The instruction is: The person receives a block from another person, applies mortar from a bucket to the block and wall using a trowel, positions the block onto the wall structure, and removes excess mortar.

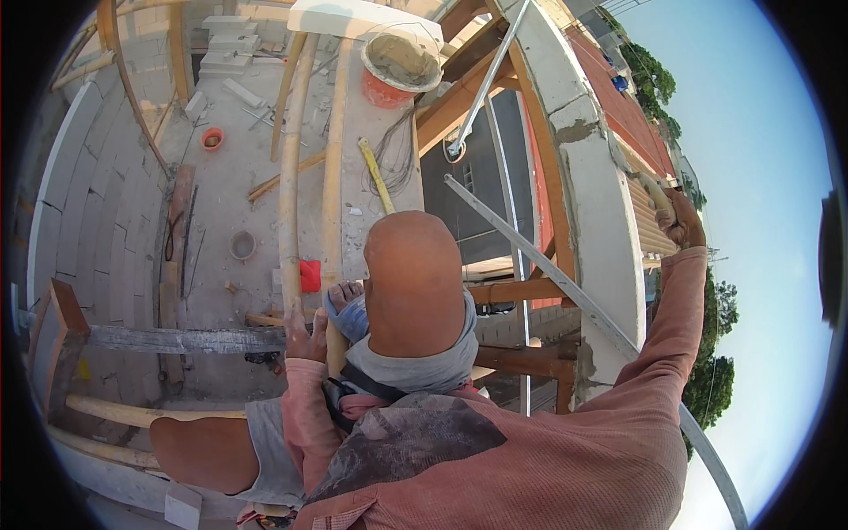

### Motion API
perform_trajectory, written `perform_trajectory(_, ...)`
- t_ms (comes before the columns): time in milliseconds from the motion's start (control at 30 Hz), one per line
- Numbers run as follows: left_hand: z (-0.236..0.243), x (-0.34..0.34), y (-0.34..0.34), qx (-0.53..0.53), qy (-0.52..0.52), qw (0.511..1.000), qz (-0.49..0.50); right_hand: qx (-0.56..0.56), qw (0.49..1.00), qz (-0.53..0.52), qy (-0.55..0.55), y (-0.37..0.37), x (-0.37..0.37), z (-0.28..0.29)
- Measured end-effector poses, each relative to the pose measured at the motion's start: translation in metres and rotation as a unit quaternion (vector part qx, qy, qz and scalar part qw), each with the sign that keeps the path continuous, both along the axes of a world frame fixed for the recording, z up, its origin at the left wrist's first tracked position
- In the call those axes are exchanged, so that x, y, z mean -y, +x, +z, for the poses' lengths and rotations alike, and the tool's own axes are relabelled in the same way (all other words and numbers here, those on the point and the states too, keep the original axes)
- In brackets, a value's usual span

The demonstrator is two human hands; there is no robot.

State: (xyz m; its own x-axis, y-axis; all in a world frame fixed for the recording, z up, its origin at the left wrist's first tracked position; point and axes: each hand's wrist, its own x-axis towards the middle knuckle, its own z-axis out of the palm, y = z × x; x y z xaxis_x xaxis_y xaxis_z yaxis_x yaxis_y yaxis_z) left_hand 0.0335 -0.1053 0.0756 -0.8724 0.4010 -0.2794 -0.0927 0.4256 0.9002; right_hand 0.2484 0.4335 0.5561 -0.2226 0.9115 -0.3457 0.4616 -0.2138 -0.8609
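Observation:
My left hand rests with fingers apart where a pale upright wooden pole meets a grey horizontal plank, next to my bare foot and raised knee. My right hand, in a worn glove, reaches far out to the right. It is closed on a pale tool handle at the outer edge of a grey concrete wall. A long metal straightedge runs diagonally below that arm.
An orange bucket of grey mortar sits on a concrete slab ahead, with a yellow tool lying on it. Far below lie a littered floor, a small orange bowl and a block wall. Wooden scaffold beams cross under me.

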Motion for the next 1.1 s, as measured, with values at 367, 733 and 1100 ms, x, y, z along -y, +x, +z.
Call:
perform_trajectory(367, -0.013, 0.0, 0.004, -0.027, -0.01, 1.0, -0.014, -0.221, 0.973, 0.035, 0.049, -0.107, 0.111, -0.088)
perform_trajectory(733, -0.051, 0.026, 0.018, 0.039, -0.136, 0.99, -0.002, 0.286, 0.618, 0.386, 0.622, -0.319, -0.025, -0.256)
perform_trajectory(1100, -0.049, 0.048, 0.035, 0.096, -0.235, 0.967, 0.008, 0.505, 0.434, 0.371, 0.647, -0.49, -0.057, -0.335)
